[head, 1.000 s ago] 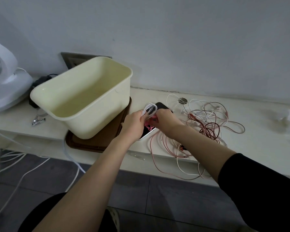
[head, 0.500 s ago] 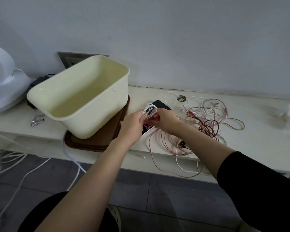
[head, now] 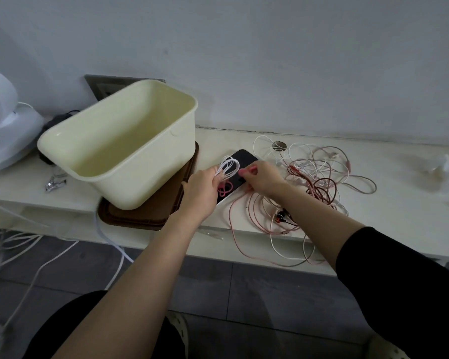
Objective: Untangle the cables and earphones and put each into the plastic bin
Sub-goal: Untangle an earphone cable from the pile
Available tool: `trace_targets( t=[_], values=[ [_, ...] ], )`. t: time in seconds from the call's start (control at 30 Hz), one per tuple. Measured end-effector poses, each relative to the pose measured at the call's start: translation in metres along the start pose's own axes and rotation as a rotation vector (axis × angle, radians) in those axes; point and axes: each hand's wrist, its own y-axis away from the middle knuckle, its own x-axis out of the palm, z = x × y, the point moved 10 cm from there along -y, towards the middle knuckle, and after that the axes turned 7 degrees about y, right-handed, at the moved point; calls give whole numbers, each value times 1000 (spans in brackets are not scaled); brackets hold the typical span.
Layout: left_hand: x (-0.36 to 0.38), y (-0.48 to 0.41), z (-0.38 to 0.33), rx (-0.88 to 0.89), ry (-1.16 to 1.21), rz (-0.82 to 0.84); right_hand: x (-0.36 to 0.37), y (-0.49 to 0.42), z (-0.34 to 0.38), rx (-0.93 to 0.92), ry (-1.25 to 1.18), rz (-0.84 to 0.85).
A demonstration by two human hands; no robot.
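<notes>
Watching pink strands (head: 233, 229) draped over the shelf edge: I judge one tug could drag the tangle (head: 319, 177) off | left hand (head: 200, 190) grips the coiled white cable (head: 228, 165), right hand (head: 263, 177) pinches a pink cord end (head: 244, 172), both above the phone (head: 244, 157) | plastic bin (head: 140, 182), on brown tray (head: 145, 216), shows nothing inside.

Left hand (head: 201, 187) gripping looped white cable (head: 228, 165), right hand (head: 263, 177) pinching pink cable (head: 224, 189), cream bin (head: 130, 174) beside, tangle (head: 319, 177) right.
</notes>
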Motion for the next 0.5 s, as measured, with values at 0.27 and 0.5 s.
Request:
trace_targets(
  t=[0.27, 0.5],
  values=[
    [-2, -3, 1, -65, 64, 15, -28, 11, -1, -10, -202, -86],
    [-33, -7, -28, -21, 412, -147, -48, 26, 12, -74, -142, -129]
  ],
)
